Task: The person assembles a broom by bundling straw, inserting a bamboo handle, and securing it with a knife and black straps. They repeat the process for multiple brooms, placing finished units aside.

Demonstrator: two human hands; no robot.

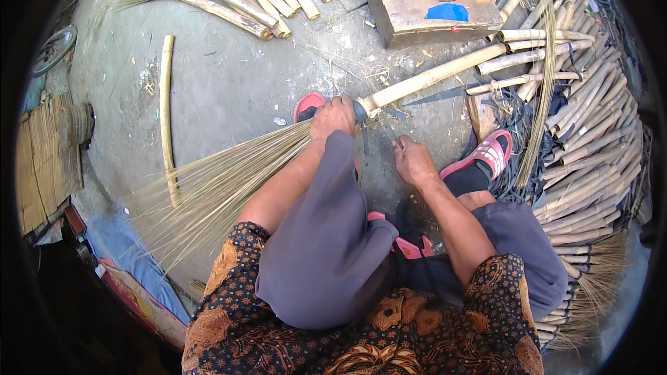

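A grass broom lies slantwise across my knees' front, its long bristles [236, 173] fanning toward the lower left and its pale bamboo handle [438, 76] running to the upper right. My left hand [333, 118] is closed around the bristle neck, right beside the dark binding [359, 112] where handle and bristles meet. Just right of and below that binding, my right hand [415, 161] is closed with its fingers pinched. Something thin and narrow shows at its fingertips, pointing toward the binding; its kind is too small to tell.
A wooden box [431, 0] stands ahead, near the handle's far end. Piled bamboo handles [590, 132] and dark strips [497, 107] lie at right. Finished-looking brooms [215, 10] rest at far left, a lone bamboo stick [167, 111] below them. My pink sandal [490, 153] is beside the strips.
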